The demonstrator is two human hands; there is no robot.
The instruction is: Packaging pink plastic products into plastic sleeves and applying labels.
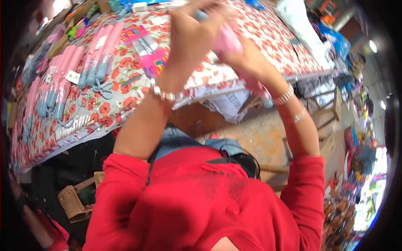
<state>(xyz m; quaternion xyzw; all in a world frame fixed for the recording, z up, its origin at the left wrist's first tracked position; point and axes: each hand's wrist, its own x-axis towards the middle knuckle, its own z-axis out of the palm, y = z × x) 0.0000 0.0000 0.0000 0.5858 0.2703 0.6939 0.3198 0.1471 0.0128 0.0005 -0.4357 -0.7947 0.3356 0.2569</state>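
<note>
Just above the red sweater (201, 201), the left hand (190, 39) and the right hand (245, 58) are raised together, both closed around a pink folded umbrella (228, 42) between them, and beyond the hands rows of pink umbrellas (63, 79) lie on the flowered desk (268, 33).
</note>
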